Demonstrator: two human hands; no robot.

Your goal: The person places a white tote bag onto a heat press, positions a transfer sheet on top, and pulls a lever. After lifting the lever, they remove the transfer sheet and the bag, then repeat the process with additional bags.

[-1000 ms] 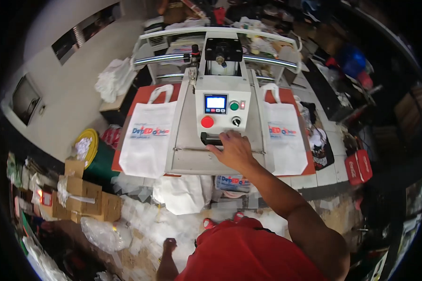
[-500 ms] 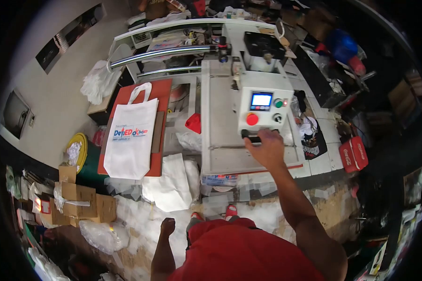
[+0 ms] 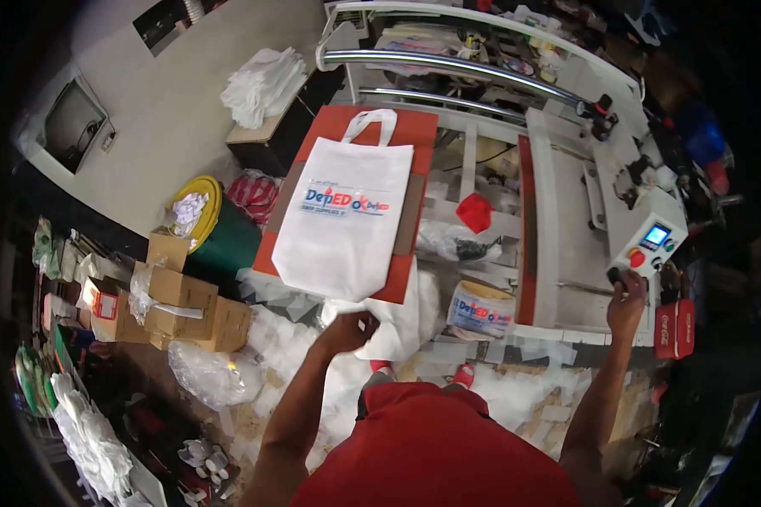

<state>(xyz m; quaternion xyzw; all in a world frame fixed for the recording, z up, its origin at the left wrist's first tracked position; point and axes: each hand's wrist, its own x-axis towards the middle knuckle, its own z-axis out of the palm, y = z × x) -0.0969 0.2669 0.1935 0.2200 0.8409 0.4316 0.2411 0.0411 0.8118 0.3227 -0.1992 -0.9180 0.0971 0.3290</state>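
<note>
A white tote bag with blue and red lettering lies flat on the reddish-brown board, its handles toward the back. Just below the bag's bottom edge is my left hand, fingers curled with a gap beside the thumb; nothing shows in it. At the right, my right hand is closed on the black handle of the press head, under the control box with its lit screen and red button. A second printed piece sits low between the board and the press.
Folded white bags are stacked at the back left. A green bin with a yellow rim and cardboard boxes stand at the left. Metal rails cross the back. A red cloth lies on the frame.
The press head has slid to the right with my right hand on its handle, uncovering a reddish strip. My left hand has risen toward the bag. The view has turned left.
</note>
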